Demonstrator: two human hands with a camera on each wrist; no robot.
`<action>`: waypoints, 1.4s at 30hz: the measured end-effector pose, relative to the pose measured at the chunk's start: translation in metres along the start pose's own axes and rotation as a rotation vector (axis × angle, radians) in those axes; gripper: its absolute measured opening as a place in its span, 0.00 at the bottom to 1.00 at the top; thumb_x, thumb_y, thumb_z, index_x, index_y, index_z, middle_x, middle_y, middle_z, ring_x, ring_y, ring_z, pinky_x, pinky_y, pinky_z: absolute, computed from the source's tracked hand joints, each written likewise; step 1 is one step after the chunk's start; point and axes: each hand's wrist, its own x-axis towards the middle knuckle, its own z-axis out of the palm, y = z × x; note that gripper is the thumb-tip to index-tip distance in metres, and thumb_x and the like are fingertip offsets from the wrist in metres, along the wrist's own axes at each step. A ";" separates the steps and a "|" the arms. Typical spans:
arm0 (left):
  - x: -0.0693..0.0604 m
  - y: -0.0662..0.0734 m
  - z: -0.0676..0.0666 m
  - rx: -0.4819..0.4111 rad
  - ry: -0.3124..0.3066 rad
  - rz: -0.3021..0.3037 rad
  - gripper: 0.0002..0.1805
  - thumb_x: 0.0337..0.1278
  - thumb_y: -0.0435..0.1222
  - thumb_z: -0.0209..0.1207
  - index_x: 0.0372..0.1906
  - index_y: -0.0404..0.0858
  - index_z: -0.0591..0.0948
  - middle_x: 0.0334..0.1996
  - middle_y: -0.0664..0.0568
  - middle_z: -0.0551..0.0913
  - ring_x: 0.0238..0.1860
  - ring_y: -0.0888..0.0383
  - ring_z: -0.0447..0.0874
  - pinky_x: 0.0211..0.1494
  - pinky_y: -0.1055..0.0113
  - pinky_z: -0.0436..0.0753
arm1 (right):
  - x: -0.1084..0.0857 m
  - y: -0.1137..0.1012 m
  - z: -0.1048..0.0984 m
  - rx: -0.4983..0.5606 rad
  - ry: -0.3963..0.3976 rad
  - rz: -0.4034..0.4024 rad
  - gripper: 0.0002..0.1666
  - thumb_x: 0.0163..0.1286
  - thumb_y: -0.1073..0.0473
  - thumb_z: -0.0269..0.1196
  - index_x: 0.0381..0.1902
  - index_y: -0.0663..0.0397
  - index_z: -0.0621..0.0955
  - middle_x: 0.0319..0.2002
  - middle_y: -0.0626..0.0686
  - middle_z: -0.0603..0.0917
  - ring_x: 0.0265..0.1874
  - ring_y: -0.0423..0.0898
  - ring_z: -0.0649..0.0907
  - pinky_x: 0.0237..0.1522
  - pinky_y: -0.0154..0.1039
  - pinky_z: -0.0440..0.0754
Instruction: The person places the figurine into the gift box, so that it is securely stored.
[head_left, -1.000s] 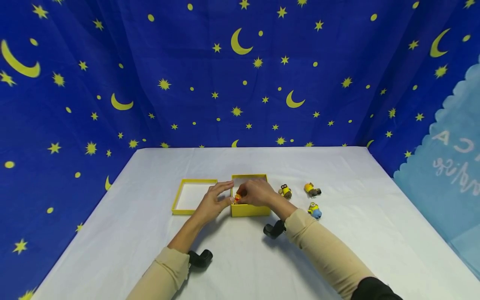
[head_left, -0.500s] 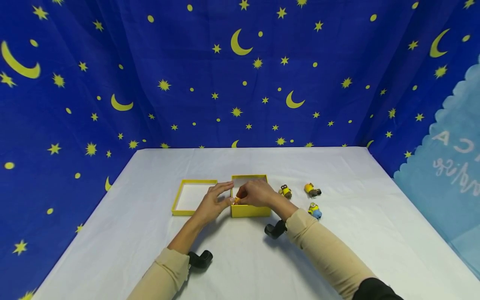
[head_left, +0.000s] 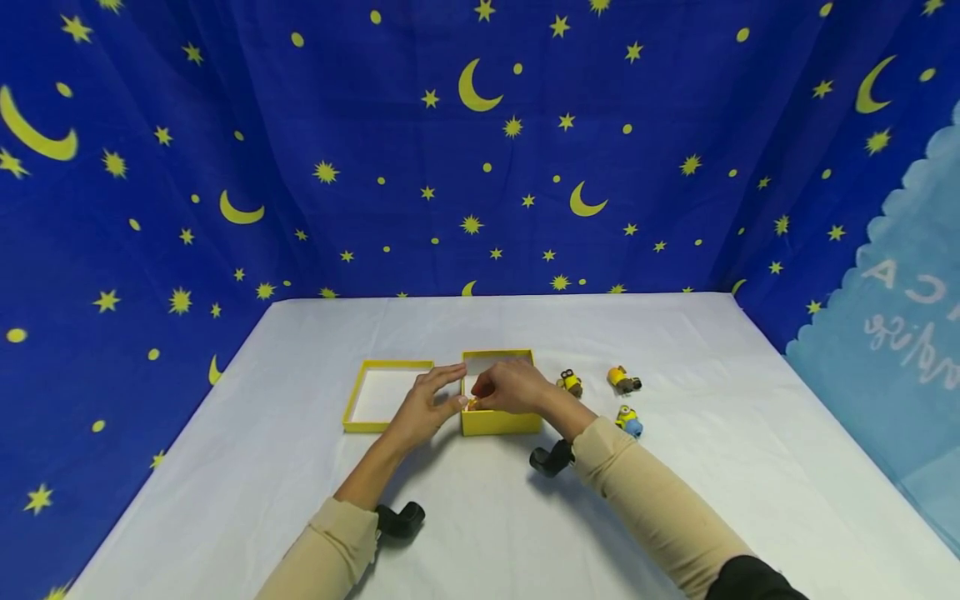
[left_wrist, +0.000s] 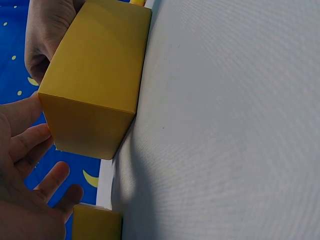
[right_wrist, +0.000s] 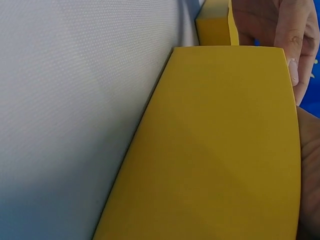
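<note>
Right grip (head_left: 517, 386) pinched a toy (head_left: 472, 405) inside yellow box (head_left: 501, 423). Left grip (head_left: 424, 406), fingers extended, touched its edge; light bracing seemed best

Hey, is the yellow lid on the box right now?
No, the lid lies on the white table, left of the open box.

In the head view, the right hand (head_left: 513, 386) covers much of the inside of the box (head_left: 501, 424). The toy (head_left: 472, 404) at its fingertips is mostly hidden, too small to tell its form. In the left wrist view, the picture's edges cut the left hand (left_wrist: 20, 195) and the lid (left_wrist: 97, 224). In the right wrist view, the box wall hides the right fingers.
</note>
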 end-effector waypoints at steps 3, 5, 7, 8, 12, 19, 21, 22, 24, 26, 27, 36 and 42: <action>0.000 0.000 0.000 -0.007 0.001 -0.006 0.26 0.61 0.36 0.59 0.64 0.38 0.72 0.67 0.51 0.69 0.69 0.48 0.58 0.71 0.44 0.62 | -0.001 0.001 0.000 0.007 0.004 -0.005 0.19 0.60 0.44 0.65 0.44 0.47 0.86 0.37 0.43 0.88 0.39 0.40 0.85 0.48 0.40 0.80; 0.000 -0.001 0.000 -0.018 -0.002 -0.005 0.26 0.61 0.37 0.59 0.64 0.37 0.72 0.67 0.51 0.69 0.70 0.47 0.58 0.71 0.44 0.61 | -0.002 0.002 -0.002 0.032 0.004 -0.002 0.21 0.59 0.42 0.65 0.45 0.48 0.85 0.39 0.44 0.88 0.41 0.40 0.85 0.48 0.40 0.81; 0.000 -0.001 0.000 -0.027 -0.005 -0.005 0.26 0.61 0.37 0.59 0.64 0.37 0.72 0.67 0.50 0.69 0.70 0.47 0.58 0.71 0.43 0.61 | -0.002 0.003 -0.003 0.083 0.002 0.011 0.23 0.59 0.42 0.66 0.47 0.49 0.84 0.42 0.45 0.88 0.42 0.41 0.85 0.49 0.39 0.81; 0.000 -0.001 0.000 -0.030 -0.005 -0.003 0.26 0.61 0.37 0.59 0.64 0.37 0.72 0.67 0.50 0.69 0.70 0.47 0.58 0.71 0.43 0.61 | -0.003 0.003 -0.005 0.119 0.002 0.023 0.25 0.58 0.42 0.66 0.48 0.50 0.84 0.43 0.46 0.87 0.43 0.41 0.84 0.49 0.39 0.82; 0.000 0.000 0.000 -0.022 -0.007 -0.006 0.26 0.61 0.37 0.58 0.64 0.37 0.71 0.67 0.51 0.69 0.70 0.48 0.58 0.71 0.45 0.62 | -0.005 0.006 -0.009 0.236 0.015 0.048 0.26 0.59 0.45 0.67 0.51 0.53 0.82 0.47 0.48 0.86 0.46 0.44 0.84 0.50 0.41 0.82; -0.001 0.001 0.000 -0.011 -0.006 -0.015 0.26 0.61 0.37 0.58 0.64 0.38 0.71 0.67 0.53 0.68 0.69 0.48 0.58 0.71 0.45 0.63 | -0.014 0.014 -0.014 0.294 0.077 0.046 0.27 0.60 0.48 0.67 0.54 0.55 0.80 0.51 0.53 0.85 0.51 0.48 0.83 0.55 0.46 0.80; -0.001 0.001 0.000 -0.011 -0.007 -0.022 0.26 0.61 0.37 0.58 0.64 0.38 0.71 0.67 0.53 0.68 0.70 0.48 0.57 0.71 0.44 0.62 | -0.016 0.016 -0.016 0.313 0.094 0.042 0.28 0.60 0.49 0.67 0.55 0.56 0.80 0.52 0.53 0.84 0.53 0.49 0.82 0.57 0.48 0.78; 0.000 0.001 0.000 -0.009 -0.008 -0.024 0.26 0.61 0.37 0.58 0.64 0.38 0.71 0.67 0.53 0.68 0.70 0.48 0.57 0.71 0.44 0.62 | -0.017 0.017 -0.017 0.324 0.101 0.043 0.28 0.60 0.48 0.67 0.55 0.56 0.79 0.52 0.53 0.84 0.53 0.49 0.81 0.58 0.49 0.77; 0.000 0.001 0.000 -0.007 -0.008 -0.023 0.26 0.61 0.37 0.58 0.64 0.37 0.71 0.67 0.52 0.68 0.70 0.47 0.57 0.70 0.43 0.62 | -0.020 0.018 -0.020 0.347 0.111 0.044 0.29 0.59 0.48 0.67 0.56 0.56 0.79 0.53 0.54 0.83 0.55 0.50 0.80 0.60 0.50 0.75; 0.000 0.001 0.000 -0.008 -0.008 -0.025 0.26 0.61 0.36 0.58 0.64 0.37 0.71 0.67 0.52 0.68 0.70 0.47 0.56 0.70 0.43 0.62 | -0.023 0.019 -0.024 0.368 0.117 0.055 0.30 0.59 0.46 0.67 0.56 0.54 0.79 0.53 0.54 0.83 0.55 0.50 0.80 0.61 0.52 0.74; -0.001 0.001 0.001 -0.009 -0.008 -0.023 0.26 0.61 0.36 0.58 0.64 0.36 0.71 0.67 0.51 0.68 0.71 0.46 0.56 0.70 0.42 0.62 | -0.025 0.020 -0.026 0.384 0.119 0.065 0.30 0.58 0.46 0.67 0.56 0.53 0.79 0.54 0.54 0.83 0.56 0.50 0.79 0.62 0.53 0.73; -0.011 0.035 -0.006 -0.018 -0.019 -0.053 0.25 0.61 0.30 0.56 0.63 0.31 0.70 0.67 0.42 0.67 0.69 0.42 0.57 0.70 0.43 0.62 | -0.045 0.031 -0.040 0.451 0.162 0.082 0.32 0.57 0.43 0.68 0.58 0.47 0.78 0.55 0.50 0.82 0.58 0.50 0.77 0.62 0.56 0.71; -0.015 0.045 -0.010 -0.012 -0.041 -0.051 0.25 0.62 0.30 0.55 0.64 0.31 0.69 0.67 0.41 0.66 0.70 0.42 0.56 0.71 0.45 0.61 | -0.064 0.039 -0.049 0.424 0.191 0.107 0.32 0.56 0.41 0.68 0.57 0.44 0.78 0.55 0.51 0.82 0.59 0.51 0.76 0.61 0.56 0.72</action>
